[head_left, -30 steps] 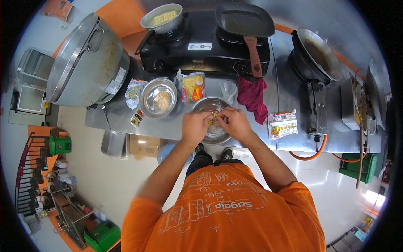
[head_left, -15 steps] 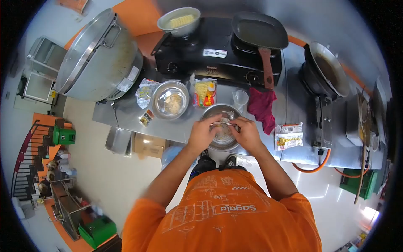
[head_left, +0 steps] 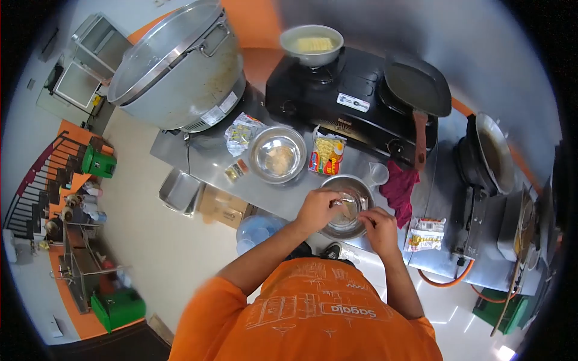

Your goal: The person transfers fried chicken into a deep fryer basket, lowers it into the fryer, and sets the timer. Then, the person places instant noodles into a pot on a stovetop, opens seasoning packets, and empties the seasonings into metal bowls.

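My left hand is at the left rim of a metal bowl, fingers pinched together. At the bowl's right side is my right hand, its fingertips also closed; anything in either pinch is too small to make out. Some pale contents show inside this bowl. To its upper left stands another metal bowl with a beige heap in it. A noodle packet lies between the two bowls, a little farther back. Beside the left bowl are an opened wrapper and a small sachet.
Behind is a black stove with a noodle pan and a square pan. A big pot stands left. Rightward are a clear cup, a maroon cloth, a packet and a wok.
The view has turned, so the counter items appear farther right and lower. My hands have moved apart over the bowl, and the small wrapper-like piece between them no longer shows clearly.
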{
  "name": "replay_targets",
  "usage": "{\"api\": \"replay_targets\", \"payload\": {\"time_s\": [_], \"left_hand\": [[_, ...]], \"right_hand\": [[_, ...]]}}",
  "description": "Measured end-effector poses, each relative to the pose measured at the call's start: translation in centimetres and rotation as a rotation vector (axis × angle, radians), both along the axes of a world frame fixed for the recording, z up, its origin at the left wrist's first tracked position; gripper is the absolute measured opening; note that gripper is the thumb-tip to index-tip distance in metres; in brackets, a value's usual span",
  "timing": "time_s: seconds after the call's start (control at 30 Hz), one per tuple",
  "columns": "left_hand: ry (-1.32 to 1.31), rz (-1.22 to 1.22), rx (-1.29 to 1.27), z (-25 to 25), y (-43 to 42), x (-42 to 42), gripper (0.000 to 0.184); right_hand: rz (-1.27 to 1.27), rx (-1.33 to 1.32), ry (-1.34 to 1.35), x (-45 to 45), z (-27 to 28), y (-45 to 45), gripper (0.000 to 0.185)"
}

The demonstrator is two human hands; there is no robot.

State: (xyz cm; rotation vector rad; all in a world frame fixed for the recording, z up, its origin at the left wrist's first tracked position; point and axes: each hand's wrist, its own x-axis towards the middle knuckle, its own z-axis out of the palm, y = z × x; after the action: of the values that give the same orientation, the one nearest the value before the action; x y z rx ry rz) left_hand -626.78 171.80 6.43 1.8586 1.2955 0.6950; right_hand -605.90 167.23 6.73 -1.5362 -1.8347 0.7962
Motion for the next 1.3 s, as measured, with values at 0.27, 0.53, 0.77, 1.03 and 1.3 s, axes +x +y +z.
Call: {"api": "replay_targets", "payload": {"time_s": [0.27, 0.53, 0.77, 1.03, 1.3], "left_hand": [[-0.257, -0.036, -0.070, 0.5, 0.7, -1.0, 0.025], [-0.043, -0.405, 0.076, 1.9, 2.5, -4.4, 0.038], [-0.157, -0.484, 0.071, 2.6, 3.9, -6.6, 0.020], [-0.362, -0.365, 0.060, 2.6, 4.4, -8.1, 0.029], [-0.338, -0.320, -0.002, 1.9, 5.5, -11.5, 0.020]], "right_hand": [[-0.042, 0.076, 0.045, -3.0, 2.4, 0.9, 0.006], [0.065, -0.145, -0.025, -6.3, 5.2, 2.6, 0.018], [-0.013, -0.276, 0.017, -8.7, 6.8, 3.3, 0.030], [-0.089, -0.235, 0.089, -10.1, 6.9, 3.8, 0.032], [-0.030, -0.266, 0.240, -12.4, 7.9, 5.5, 0.037]]}}
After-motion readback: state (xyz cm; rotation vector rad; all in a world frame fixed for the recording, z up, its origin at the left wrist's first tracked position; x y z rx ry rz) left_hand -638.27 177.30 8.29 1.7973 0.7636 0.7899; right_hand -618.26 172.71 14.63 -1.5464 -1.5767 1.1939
